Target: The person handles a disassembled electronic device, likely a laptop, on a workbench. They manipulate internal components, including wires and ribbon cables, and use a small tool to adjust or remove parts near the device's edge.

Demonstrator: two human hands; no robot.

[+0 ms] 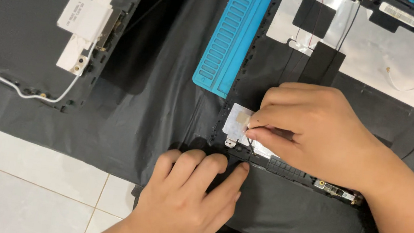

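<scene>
Silver foil patch is sitting at the near left corner of an opened laptop display back cover, and every place below is being given from that patch. A person's right hand is resting just to the right of the patch, with thumb and forefinger pinched nearly closed at its right edge; they seem to be gripping a thin dark wire or the foil's lip, though which one cannot be told. The left hand is lying just below the patch, fingers curled and pressing down on the cover's near edge, grasping nothing. A bright blue ridged mat is lying above and slightly left of the patch. Far to the left, a second dark panel is resting with a white cable trailing along its edge and a white label on top. Black plastic sheeting is spreading under everything, and pale floor tiles are showing below and to the left. Judging by its look, the foil is light, thin and easily creased or torn, and the wires beside it are delicate, so lifting gently from a corner or edge seems safest while the stiff cover is being held flat.
</scene>
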